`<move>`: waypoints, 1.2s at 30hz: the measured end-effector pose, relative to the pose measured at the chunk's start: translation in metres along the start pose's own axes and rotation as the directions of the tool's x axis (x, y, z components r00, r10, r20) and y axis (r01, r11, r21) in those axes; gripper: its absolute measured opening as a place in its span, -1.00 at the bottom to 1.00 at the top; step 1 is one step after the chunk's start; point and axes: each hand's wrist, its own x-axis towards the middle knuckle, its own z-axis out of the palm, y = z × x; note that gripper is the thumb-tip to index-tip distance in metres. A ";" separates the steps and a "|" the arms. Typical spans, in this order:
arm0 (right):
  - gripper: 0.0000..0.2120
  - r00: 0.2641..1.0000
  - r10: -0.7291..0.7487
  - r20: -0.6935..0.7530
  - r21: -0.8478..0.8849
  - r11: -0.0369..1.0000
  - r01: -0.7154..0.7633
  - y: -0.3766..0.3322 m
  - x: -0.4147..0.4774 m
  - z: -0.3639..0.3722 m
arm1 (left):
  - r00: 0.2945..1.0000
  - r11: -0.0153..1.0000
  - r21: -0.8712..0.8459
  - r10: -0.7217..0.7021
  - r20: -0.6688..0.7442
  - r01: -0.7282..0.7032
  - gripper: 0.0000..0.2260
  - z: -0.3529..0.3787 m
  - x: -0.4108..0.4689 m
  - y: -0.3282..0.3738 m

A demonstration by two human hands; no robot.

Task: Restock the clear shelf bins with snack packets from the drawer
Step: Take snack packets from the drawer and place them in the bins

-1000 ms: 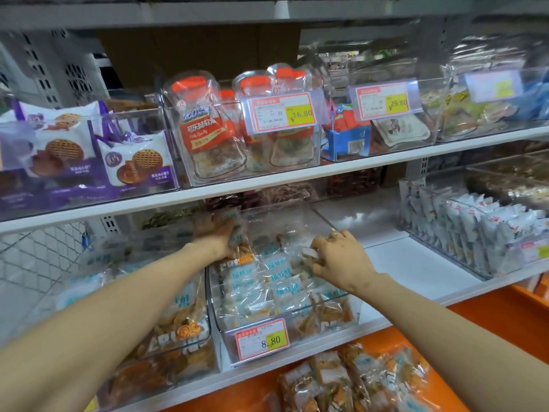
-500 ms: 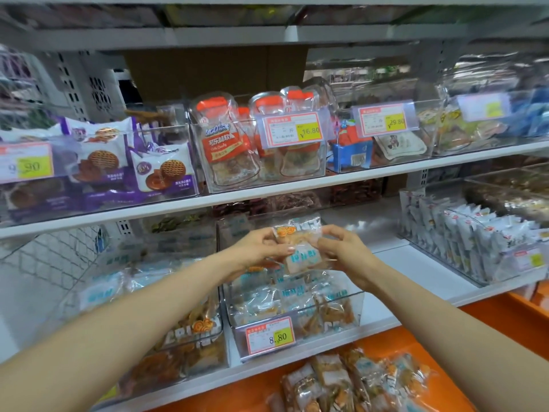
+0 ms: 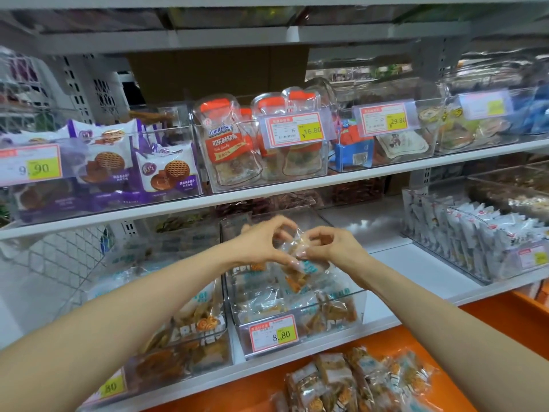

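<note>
A clear snack packet [image 3: 300,263] with blue print and orange pieces hangs just above the clear shelf bin [image 3: 341,328] tagged 8.80, which is filled with the same packets. My left hand [image 3: 261,245] pinches the packet's upper left edge between thumb and fingers. My right hand [image 3: 335,248] pinches its upper right edge. The two hands nearly meet over the bin. Below the shelf, the orange drawer [image 3: 439,346] holds several more packets [image 3: 350,382].
A second clear bin [image 3: 190,349] of similar snacks stands left of the 8.80 bin. A bin of white packets [image 3: 475,245] sits at the right, with bare white shelf between. The upper shelf [image 3: 297,182] carries bins of purple biscuit packs, orange-capped pouches and other sweets.
Both hands came up out of the bin with one packet and hold it between them. They have since dropped slightly and the packet has turned in their grip. My view has tilted upward.
</note>
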 end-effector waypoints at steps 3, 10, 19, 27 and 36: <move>-0.65 0.999 -0.033 -0.036 0.047 0.998 0.035 0.001 0.003 0.001 | 0.998 0.995 -0.097 -0.001 -0.068 -0.005 -0.67 0.008 0.000 -0.005; -0.78 0.998 0.044 0.038 -0.014 0.999 -0.044 0.005 0.003 0.012 | 0.965 0.977 -0.203 -0.118 -0.234 0.070 -0.83 0.008 -0.036 -0.018; -0.65 0.981 0.067 -0.182 -0.119 0.989 -0.089 0.018 0.062 0.050 | 0.906 0.980 0.104 -0.114 -0.408 0.170 -0.83 0.001 -0.131 -0.058; -0.50 0.988 0.073 -0.133 -0.507 0.852 -0.131 0.028 0.093 0.104 | 0.948 0.972 0.229 0.015 -0.317 0.061 -0.43 0.020 -0.134 -0.068; -0.55 0.970 0.128 -0.208 -0.448 0.869 -0.211 0.033 0.108 0.111 | 0.973 0.940 0.332 0.004 -0.231 0.075 -0.56 0.022 -0.133 -0.069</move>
